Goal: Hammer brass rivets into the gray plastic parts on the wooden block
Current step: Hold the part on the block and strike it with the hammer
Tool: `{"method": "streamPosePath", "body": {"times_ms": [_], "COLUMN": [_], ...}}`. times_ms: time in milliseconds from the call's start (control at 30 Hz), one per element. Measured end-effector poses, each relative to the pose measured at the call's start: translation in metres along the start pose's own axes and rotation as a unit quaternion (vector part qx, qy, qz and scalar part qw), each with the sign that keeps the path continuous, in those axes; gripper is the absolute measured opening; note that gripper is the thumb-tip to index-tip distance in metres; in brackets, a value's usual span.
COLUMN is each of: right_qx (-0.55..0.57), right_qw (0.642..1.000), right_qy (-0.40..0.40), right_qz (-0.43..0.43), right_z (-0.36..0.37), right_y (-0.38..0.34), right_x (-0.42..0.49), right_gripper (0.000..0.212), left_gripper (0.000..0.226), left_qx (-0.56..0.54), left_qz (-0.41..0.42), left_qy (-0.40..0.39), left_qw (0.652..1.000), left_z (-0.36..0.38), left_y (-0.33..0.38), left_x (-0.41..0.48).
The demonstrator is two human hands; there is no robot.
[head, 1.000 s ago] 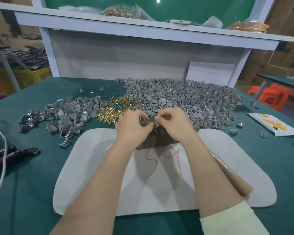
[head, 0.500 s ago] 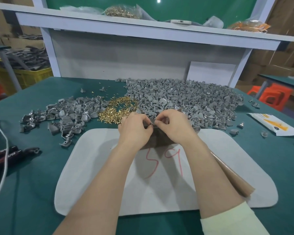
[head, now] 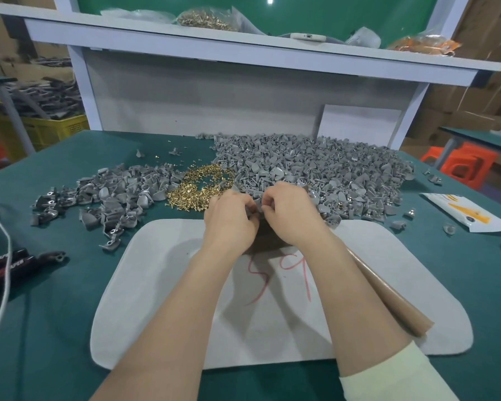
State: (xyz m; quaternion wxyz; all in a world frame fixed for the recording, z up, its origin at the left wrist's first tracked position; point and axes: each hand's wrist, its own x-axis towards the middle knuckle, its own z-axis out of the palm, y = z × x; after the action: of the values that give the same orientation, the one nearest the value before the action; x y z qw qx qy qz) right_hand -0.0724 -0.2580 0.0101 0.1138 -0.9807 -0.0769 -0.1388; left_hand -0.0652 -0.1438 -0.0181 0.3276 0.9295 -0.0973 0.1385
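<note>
Up at 12 o'clock on the white mat (head: 162, 285): left hand (head: 229, 221) and right hand (head: 292, 218) knuckle to knuckle, fingers curled in, both pinching 1 small gray plastic part (head: 257, 203) between the fingertips. Just below the pinch, the dark wooden block (head: 268, 241), mostly hidden by the wrists, resting on the mat's far edge. No telling about a rivet in that grip: too small to make out. Loose brass rivets (head: 200, 186) heaped on the green bench (head: 41, 328) at 11 o'clock of the hands, just beside the left knuckles. Big gray heap (head: 330, 169) of the same parts spreading from 12 to 2 o'clock, right up against the right hand. Smaller gray heap (head: 113, 195) out at 10 o'clock. Red scrawled marks (head: 281, 279) on the mat at 6 o'clock of the block. Brown tapered handle (head: 388, 296) lying along the right forearm at 4 o'clock. Black-and-red pliers (head: 12, 264) and a white cord (head: 3, 285) at 9 o'clock, near the bench's left edge. Printed packet (head: 469, 215) well apart at 3 o'clock.
</note>
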Motion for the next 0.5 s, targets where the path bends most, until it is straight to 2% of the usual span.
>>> {"method": "streamPosePath", "body": {"times_ms": [267,500], "right_qx": [-0.061,0.014], "right_qw": [0.998,0.999], "right_qy": [0.012,-0.027], "right_qz": [-0.004,0.038], "right_z": [0.0016,-0.0016], "right_y": [-0.0047,-0.0023], "right_x": [0.0035,-0.0003], "right_gripper": [0.012,0.013], "left_gripper": [0.017,0.013], "left_qx": [0.031,0.009], "left_qz": [0.016,-0.006], "left_qy": [0.001,0.005], "left_qw": [0.999,1.0], "left_z": [0.0013,0.0008], "left_y": [-0.0008,-0.0011], "left_x": [0.0023,-0.0016]}}
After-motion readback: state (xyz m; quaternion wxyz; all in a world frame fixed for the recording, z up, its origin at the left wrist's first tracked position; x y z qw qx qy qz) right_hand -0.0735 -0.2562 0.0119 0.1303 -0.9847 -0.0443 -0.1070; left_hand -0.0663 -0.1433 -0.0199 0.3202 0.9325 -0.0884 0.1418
